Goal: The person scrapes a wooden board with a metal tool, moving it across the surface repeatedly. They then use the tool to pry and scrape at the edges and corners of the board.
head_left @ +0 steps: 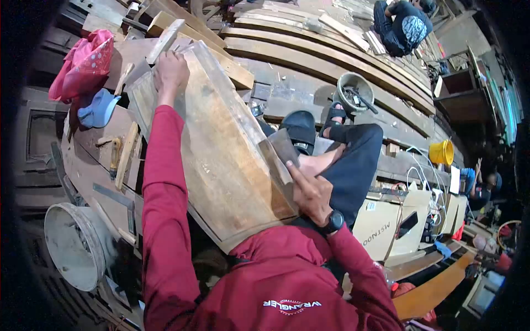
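Note:
A large, shallow wooden panel (221,149), framed along its edges, lies slanting across my lap. My left hand (172,71) is at its far end, fingers curled over the edge beside a pale wood strip (165,41). At the near right corner, my right hand (313,196) grips a brown wooden block (276,170) against the panel's side. Its index finger points along a flat dark-grey piece (286,148) on the block; I cannot make out its kind. The fingertips of both hands are partly hidden.
At left are a pink bag (85,63), a blue cap (98,108), a wood-handled tool (115,157), a metal square (118,199) and a white bucket (74,245). Long planks (326,66), a grey bucket (355,88) and a cardboard box (381,226) lie right. Another person (403,27) sits beyond.

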The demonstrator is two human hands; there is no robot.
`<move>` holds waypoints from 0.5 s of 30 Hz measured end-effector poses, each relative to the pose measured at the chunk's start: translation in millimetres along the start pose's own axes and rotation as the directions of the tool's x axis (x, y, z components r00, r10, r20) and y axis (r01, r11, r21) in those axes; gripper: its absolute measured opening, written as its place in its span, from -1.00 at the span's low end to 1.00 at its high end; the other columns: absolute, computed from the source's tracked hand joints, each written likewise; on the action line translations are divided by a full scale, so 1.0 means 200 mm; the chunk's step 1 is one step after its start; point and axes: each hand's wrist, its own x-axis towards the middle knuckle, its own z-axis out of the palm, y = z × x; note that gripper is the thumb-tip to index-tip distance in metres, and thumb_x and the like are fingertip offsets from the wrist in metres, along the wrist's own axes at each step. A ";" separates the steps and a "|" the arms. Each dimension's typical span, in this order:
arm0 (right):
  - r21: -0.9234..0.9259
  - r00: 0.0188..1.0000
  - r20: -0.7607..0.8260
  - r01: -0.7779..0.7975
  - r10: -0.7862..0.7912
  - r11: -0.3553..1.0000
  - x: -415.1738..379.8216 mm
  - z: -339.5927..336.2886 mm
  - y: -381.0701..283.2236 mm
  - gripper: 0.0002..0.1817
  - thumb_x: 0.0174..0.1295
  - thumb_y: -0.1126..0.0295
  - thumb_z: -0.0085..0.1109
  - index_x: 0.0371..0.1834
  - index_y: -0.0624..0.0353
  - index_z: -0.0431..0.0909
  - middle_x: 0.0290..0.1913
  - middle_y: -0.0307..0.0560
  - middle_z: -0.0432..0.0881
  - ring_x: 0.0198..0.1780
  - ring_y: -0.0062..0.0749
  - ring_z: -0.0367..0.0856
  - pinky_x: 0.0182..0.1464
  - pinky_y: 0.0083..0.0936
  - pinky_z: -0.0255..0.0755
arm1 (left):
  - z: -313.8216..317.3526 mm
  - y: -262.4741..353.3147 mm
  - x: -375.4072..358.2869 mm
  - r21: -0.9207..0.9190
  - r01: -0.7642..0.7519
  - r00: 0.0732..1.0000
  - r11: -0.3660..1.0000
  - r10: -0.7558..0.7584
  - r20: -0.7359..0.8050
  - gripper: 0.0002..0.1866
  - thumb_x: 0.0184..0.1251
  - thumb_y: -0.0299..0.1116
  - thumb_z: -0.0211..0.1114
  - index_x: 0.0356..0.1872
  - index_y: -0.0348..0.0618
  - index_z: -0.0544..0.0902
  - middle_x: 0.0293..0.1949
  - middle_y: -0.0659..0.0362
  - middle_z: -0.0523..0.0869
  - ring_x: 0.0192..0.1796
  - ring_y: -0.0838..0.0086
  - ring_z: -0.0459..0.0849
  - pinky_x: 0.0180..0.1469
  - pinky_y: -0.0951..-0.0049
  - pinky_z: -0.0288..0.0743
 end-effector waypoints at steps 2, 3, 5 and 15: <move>0.063 0.993 0.108 0.042 -0.049 0.997 -0.02 -0.05 -0.05 -0.39 0.17 0.36 0.30 0.37 -0.23 0.63 -0.60 -0.20 0.44 -0.58 -0.24 0.53 -0.48 -0.30 0.45 | 0.02 0.00 -0.01 0.009 -0.016 1.000 1.000 0.016 0.015 -0.53 0.54 -0.13 -0.03 0.07 -0.32 0.69 0.16 -0.17 0.66 0.27 -0.04 0.59 0.33 0.01 0.45; 0.074 0.990 0.128 0.053 -0.063 0.996 -0.02 -0.03 -0.05 -0.39 0.17 0.37 0.31 0.37 -0.21 0.64 -0.60 -0.19 0.44 -0.60 -0.23 0.50 -0.48 -0.30 0.44 | 0.03 -0.01 0.01 0.006 -0.025 1.000 1.000 0.025 0.010 -0.52 0.54 -0.13 -0.04 0.08 -0.33 0.68 0.17 -0.17 0.66 0.28 -0.04 0.59 0.34 0.02 0.44; 0.003 0.987 0.153 0.059 -0.059 0.998 -0.02 0.01 -0.02 -0.36 0.15 0.35 0.29 0.40 -0.28 0.60 -0.59 -0.21 0.46 -0.57 -0.26 0.55 -0.49 -0.28 0.46 | 0.05 -0.03 0.02 -0.018 0.002 0.999 1.000 -0.001 0.039 -0.51 0.53 -0.14 -0.03 0.08 -0.36 0.68 0.19 -0.18 0.65 0.29 -0.04 0.58 0.36 0.04 0.44; -0.010 0.987 0.150 -0.049 0.050 0.999 -0.03 -0.06 -0.15 -0.36 0.15 0.37 0.32 0.39 -0.26 0.61 -0.64 -0.22 0.48 -0.66 -0.26 0.46 -0.53 -0.31 0.37 | 0.04 -0.02 0.02 -0.003 -0.035 0.999 0.999 0.035 -0.001 -0.55 0.51 -0.17 0.02 0.06 -0.34 0.69 0.12 -0.20 0.67 0.25 -0.08 0.61 0.31 0.01 0.47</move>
